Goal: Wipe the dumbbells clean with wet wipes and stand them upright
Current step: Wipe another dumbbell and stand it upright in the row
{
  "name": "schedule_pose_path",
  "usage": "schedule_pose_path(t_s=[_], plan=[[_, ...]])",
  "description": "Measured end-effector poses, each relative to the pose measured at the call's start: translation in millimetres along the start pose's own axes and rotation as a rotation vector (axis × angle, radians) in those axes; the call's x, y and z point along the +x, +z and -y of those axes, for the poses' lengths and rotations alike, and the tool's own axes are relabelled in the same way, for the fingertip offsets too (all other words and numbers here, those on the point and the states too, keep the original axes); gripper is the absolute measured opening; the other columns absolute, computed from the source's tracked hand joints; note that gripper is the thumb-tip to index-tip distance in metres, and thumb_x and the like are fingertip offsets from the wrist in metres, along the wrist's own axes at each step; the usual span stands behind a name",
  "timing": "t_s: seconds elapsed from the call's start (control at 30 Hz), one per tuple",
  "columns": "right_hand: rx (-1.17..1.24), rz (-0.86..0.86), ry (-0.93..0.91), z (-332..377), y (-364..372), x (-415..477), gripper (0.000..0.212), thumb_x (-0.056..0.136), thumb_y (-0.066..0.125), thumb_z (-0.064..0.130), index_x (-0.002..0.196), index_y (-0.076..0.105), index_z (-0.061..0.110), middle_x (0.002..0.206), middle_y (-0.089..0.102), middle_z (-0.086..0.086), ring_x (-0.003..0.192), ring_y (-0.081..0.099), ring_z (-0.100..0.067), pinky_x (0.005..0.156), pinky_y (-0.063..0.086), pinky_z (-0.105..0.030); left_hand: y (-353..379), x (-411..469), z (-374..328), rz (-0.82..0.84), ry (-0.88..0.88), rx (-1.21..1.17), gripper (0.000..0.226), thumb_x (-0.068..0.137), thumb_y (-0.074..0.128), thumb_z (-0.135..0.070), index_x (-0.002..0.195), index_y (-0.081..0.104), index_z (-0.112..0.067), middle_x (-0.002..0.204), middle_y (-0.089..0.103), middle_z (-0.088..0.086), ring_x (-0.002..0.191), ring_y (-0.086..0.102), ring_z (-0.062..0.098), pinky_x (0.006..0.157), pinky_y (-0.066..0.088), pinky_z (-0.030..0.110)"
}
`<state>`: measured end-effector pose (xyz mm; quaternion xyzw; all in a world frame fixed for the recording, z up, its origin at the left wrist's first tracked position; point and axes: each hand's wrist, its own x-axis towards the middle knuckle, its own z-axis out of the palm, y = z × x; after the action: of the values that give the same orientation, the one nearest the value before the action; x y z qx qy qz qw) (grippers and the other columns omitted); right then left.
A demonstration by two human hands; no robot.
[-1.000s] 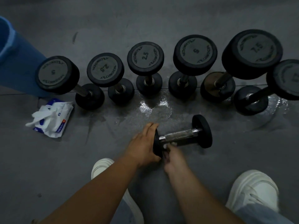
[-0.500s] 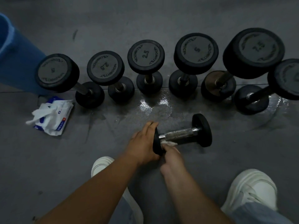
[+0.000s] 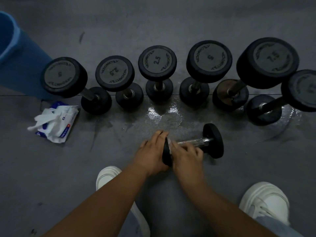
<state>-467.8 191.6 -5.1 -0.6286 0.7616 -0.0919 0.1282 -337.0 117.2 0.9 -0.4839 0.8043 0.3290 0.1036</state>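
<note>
Dumbbell (image 3: 213, 141) lies on floor (image 3: 85, 168), near centre. Left hand (image 3: 152, 151) grips its left end; right hand (image 3: 186, 154) pinches wipe (image 3: 169, 143) against handle (image 3: 195, 143). Risk: round ends roll if grip slackens; wet patch (image 3: 164, 115) on far side invites slip

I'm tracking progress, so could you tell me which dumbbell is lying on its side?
The small dumbbell held by the left hand and right hand; the row of six behind it stands upright.
</note>
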Motion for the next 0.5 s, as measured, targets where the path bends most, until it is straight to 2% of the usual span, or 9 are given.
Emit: schedule_pose_path(t_s=[0.07,0.13,0.2,0.3,0.33,0.4,0.5], plan=[[-0.081,-0.001,-0.070,-5.9,2.9,1.7,0.048,0.072,0.069,0.021,0.119,0.065,0.027,0.117,0.065,0.015,0.110,0.054,-0.021,0.090,0.029,-0.039,-0.2,2.0,0.6,0.008,-0.005,0.003,0.121,0.059,0.081,-0.049,0.154,0.008,-0.028,0.161,0.009,-0.005,0.143,0.031,0.017,0.118,0.024,0.042],[-0.085,0.062,-0.042,-3.5,6.7,16.1,0.049,0.071,0.071,0.021,0.120,0.065,0.025,0.120,0.065,0.010,0.118,0.054,-0.026,0.098,0.026,-0.045,-2.9,6.0,2.0,0.014,-0.014,0.023,0.122,0.057,0.081,-0.048,0.153,0.008,-0.029,0.161,0.012,-0.006,0.144,0.031,0.017,0.117,0.025,0.043],[-0.104,0.095,0.007,3.4,7.7,11.9,0.049,0.076,0.058,0.021,0.124,0.063,0.022,0.125,0.063,0.008,0.123,0.051,-0.028,0.102,0.023,-0.047,-5.7,6.6,1.3,0.035,-0.019,0.039,0.123,0.056,0.081,-0.047,0.153,0.007,-0.029,0.161,0.012,-0.006,0.144,0.030,0.017,0.117,0.025,0.044],[-0.135,0.096,-0.029,0.3,2.7,-8.5,0.059,0.077,0.036,0.020,0.132,0.058,0.021,0.135,0.056,0.008,0.127,0.049,-0.028,0.102,0.024,-0.049,-7.0,4.1,-2.0,0.043,-0.024,0.021,0.123,0.057,0.082,-0.044,0.154,0.008,-0.029,0.161,0.011,-0.005,0.143,0.030,0.018,0.117,0.026,0.044],[-0.151,0.096,-0.056,-1.1,0.4,-7.1,0.057,0.078,0.038,0.020,0.132,0.058,0.021,0.134,0.057,0.008,0.127,0.048,-0.028,0.103,0.023,-0.049,-8.4,3.7,-2.8,0.043,-0.028,0.017,0.122,0.057,0.083,-0.043,0.153,0.010,-0.028,0.160,0.013,-0.005,0.142,0.033,0.019,0.116,0.027,0.044],[-0.162,0.096,-0.065,-2.5,1.0,11.6,0.047,0.081,0.054,0.024,0.127,0.060,0.024,0.128,0.061,0.009,0.129,0.047,-0.028,0.104,0.020,-0.050,-12.9,5.8,-3.8,0.046,-0.029,0.031,0.121,0.056,0.084,-0.043,0.152,0.013,-0.028,0.159,0.017,-0.006,0.139,0.037,0.020,0.116,0.029,0.044],[-0.120,0.165,-0.008,6.0,-1.2,20.5,0.043,0.079,0.064,0.023,0.122,0.062,0.025,0.124,0.063,0.010,0.131,0.046,-0.026,0.106,0.014,-0.049,-20.2,6.5,-6.3,0.071,-0.045,0.042,0.119,0.057,0.084,-0.040,0.153,0.014,-0.027,0.159,0.019,-0.005,0.138,0.038,0.023,0.115,0.028,0.045]])
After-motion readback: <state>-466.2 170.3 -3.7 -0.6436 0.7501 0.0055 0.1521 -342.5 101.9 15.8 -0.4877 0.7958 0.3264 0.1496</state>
